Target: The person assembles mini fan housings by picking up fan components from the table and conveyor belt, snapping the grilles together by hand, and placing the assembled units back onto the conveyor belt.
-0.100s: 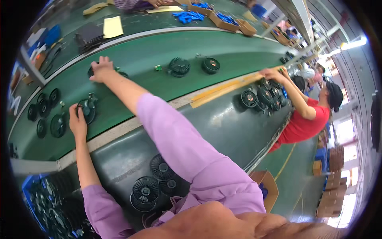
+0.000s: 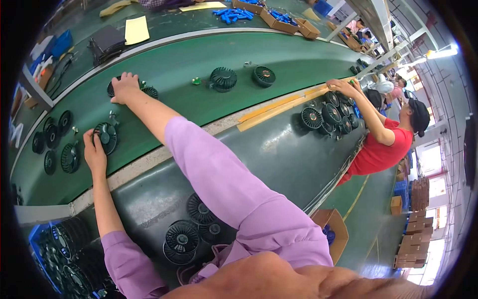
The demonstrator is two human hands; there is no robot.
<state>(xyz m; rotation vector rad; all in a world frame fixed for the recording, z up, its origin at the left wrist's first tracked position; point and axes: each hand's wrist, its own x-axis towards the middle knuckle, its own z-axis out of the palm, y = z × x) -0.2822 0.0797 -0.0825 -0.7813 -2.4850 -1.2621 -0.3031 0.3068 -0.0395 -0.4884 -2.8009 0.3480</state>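
My left hand [image 2: 95, 155] is at the near edge of the green conveyor belt [image 2: 172, 94]. Its thumb and fingers close round the side of a black round fan housing [image 2: 108, 139]. Farther over the belt, my right hand [image 2: 126, 88] reaches down with curled fingers on another black fan part [image 2: 111, 87], mostly hidden beneath it. Just right of that hand lies a further fan part [image 2: 150, 92], partly covered by my wrist. Several black fan housings, among them a ribbed one [image 2: 70, 158], lie on the belt left of my left hand.
On the belt to the right are a small green circuit board [image 2: 196, 80] and two fan units [image 2: 223, 78]. Fan grilles [image 2: 181, 238] lie on the dark near table. A blue crate [image 2: 37, 244] of black parts stands lower left. A person in red [image 2: 381, 149] works at right beside stacked fans [image 2: 331, 114].
The view has shifted slightly. Both hands stay at the same fan parts, with no clear change in their hold.
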